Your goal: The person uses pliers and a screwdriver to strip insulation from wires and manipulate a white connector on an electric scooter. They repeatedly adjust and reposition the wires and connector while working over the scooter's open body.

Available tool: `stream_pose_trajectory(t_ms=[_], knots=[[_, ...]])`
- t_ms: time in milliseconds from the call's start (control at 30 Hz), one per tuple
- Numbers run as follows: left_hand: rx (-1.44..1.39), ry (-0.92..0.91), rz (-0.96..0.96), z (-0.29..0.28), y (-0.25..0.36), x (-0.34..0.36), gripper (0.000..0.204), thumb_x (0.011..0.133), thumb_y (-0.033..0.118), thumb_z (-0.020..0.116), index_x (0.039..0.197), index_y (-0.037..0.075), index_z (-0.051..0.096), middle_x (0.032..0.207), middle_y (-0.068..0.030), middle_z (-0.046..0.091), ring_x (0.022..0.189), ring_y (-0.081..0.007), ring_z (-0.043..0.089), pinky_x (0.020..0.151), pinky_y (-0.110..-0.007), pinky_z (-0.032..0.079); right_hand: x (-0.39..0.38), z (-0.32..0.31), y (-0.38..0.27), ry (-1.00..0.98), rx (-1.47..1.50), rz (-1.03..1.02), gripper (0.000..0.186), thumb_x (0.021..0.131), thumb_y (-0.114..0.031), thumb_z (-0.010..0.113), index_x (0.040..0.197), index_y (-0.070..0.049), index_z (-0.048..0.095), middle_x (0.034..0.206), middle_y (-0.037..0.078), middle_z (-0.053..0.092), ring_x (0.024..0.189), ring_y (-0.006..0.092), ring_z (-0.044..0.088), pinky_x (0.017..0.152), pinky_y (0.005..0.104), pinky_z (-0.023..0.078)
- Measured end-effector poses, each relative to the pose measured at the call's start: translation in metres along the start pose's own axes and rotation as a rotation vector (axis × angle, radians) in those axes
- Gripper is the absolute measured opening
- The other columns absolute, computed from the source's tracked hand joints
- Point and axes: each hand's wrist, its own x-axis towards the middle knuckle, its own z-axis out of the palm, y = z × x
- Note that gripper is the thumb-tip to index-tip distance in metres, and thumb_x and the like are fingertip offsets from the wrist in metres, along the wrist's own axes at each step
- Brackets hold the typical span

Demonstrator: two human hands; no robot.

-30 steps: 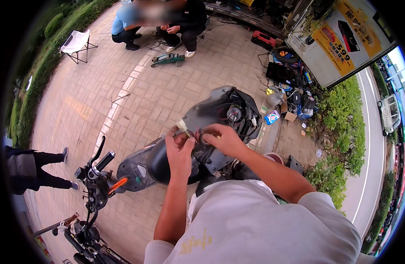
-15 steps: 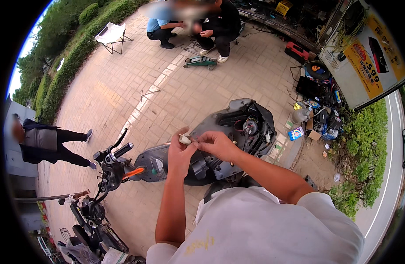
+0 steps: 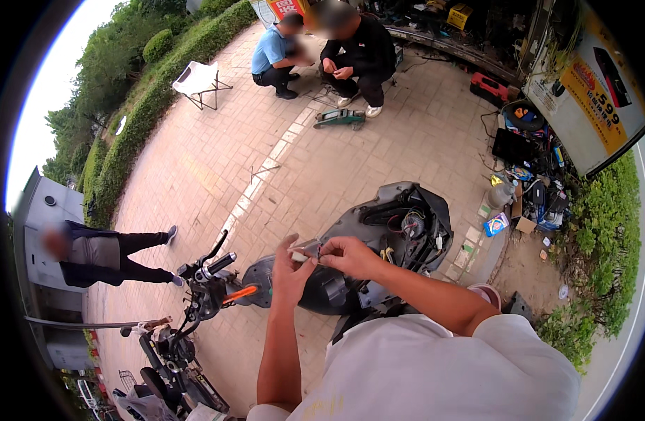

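Left hand (image 3: 291, 275) first: near the centre of the frame, I have its thumb and fingers closed on a small white plastic connector (image 3: 299, 257), with a finger lifted above it. My right hand (image 3: 350, 257) sits just right of centre, its fingertips drawn together right beside the connector's end; what they pinch is too small to make out from here, so I cannot tell whether they grip a wire. Behind both hands in my view, the scooter (image 3: 329, 293) stretches across the middle of the frame, its handlebar (image 3: 219, 264) to the left of them and its uncovered rear to the right, where I see thin wires (image 3: 394, 223) beside a round part. An orange strip (image 3: 239, 294) shows close to the handlebar. At the lower left I get a second two-wheeler (image 3: 178, 365), partly cut off by the lower edge. Upper middle, two people (image 3: 361, 67) crouch on the paving (image 3: 168, 168), a green floor jack (image 3: 340, 118) on the ground just below them; a white folding chair (image 3: 196, 78) stands to their left. Another person (image 3: 98, 254) is at the left. Toward the upper right I have a red toolbox (image 3: 488, 88) and a signboard (image 3: 592, 105), with a heap of parts (image 3: 540, 193) and a blue packet (image 3: 496, 224) lower down, near green shrubs (image 3: 603, 245).
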Motion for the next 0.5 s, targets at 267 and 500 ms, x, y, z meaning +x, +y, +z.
stream_pose_trajectory(t_ms=[267,500], knots=[[0.413,-0.203,0.23,-0.023,-0.005,0.029,0.026,0.079,-0.001,0.067,0.105,0.002,0.063,0.094,-0.006,0.058,0.083,-0.0144,0.059,0.072,-0.027,0.051,0.0,0.002,-0.015,0.203,0.022,0.114,0.023,0.079,-0.012,0.074,0.095,0.002,0.066,0.087,0.007,0.068,0.081,0.012,0.063,0.075,0.0272,0.051],[0.572,-0.461,0.396,-0.031,-0.009,0.059,0.013,0.075,0.006,0.068,0.084,-0.002,0.064,0.091,-0.014,0.06,0.084,-0.0294,0.061,0.075,-0.035,0.049,0.0,0.019,-0.026,0.33,-0.147,0.125,0.018,0.078,-0.011,0.069,0.089,0.003,0.067,0.08,0.008,0.068,0.075,0.0116,0.062,0.069,0.0276,0.05]])
